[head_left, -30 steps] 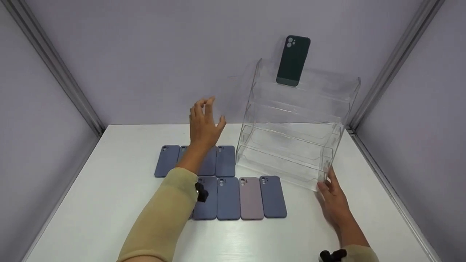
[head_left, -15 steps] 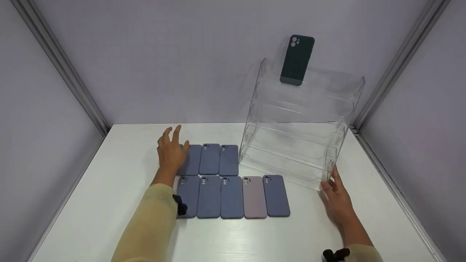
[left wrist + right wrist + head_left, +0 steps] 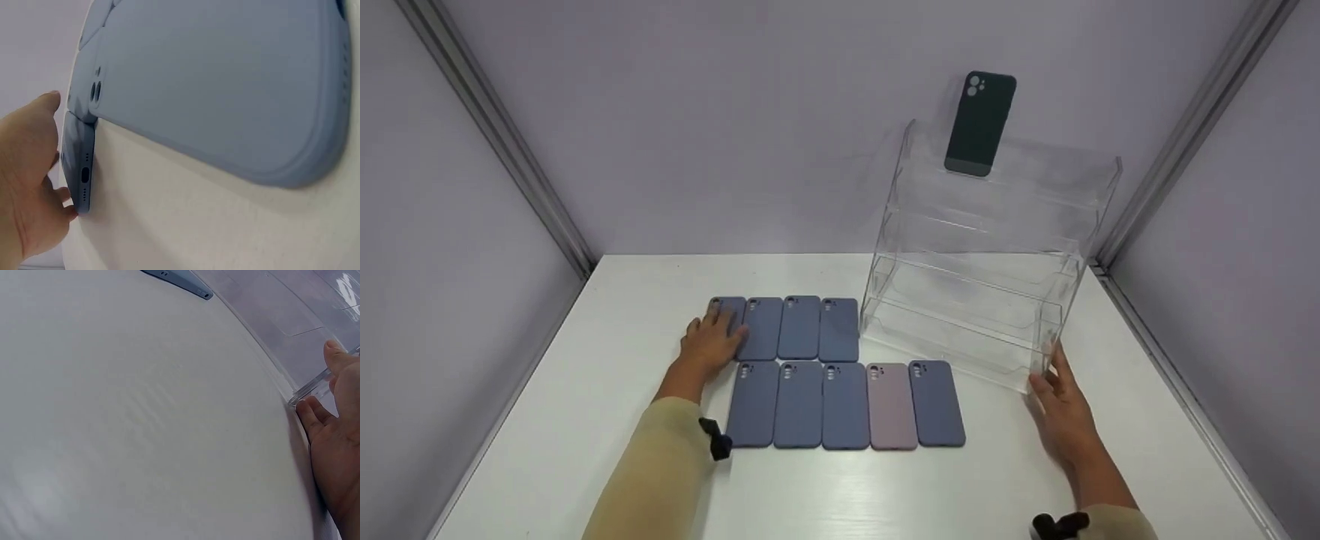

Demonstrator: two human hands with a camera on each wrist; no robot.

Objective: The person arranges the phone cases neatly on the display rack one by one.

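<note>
My left hand (image 3: 706, 351) is at the leftmost blue-grey phone case (image 3: 736, 306) of the back row. Its fingertips touch the case's left edge, while the thumb appears slightly above the right side in the left wrist view. That phone case (image 3: 80, 160) lies on the table, partly covered by the hand. At the right, my right hand (image 3: 1066, 416) grips the lower right corner of a clear acrylic display stand (image 3: 960, 349), thumb on one side of the panel and fingers on the other. A dark green phone case (image 3: 981, 124) leans upright on the stand's top tier.
Three more blue-grey phone cases (image 3: 799, 327) complete the back row. In front lies a second row, with a pinkish phone case (image 3: 892, 406) among several blue-grey ones (image 3: 798, 405). Walls (image 3: 765, 142) enclose the white table (image 3: 840, 495) at the back and sides.
My left hand has come away from beside the stand, moved left and down, and reached the leftmost back-row phone case. The right hand stays on the stand.
</note>
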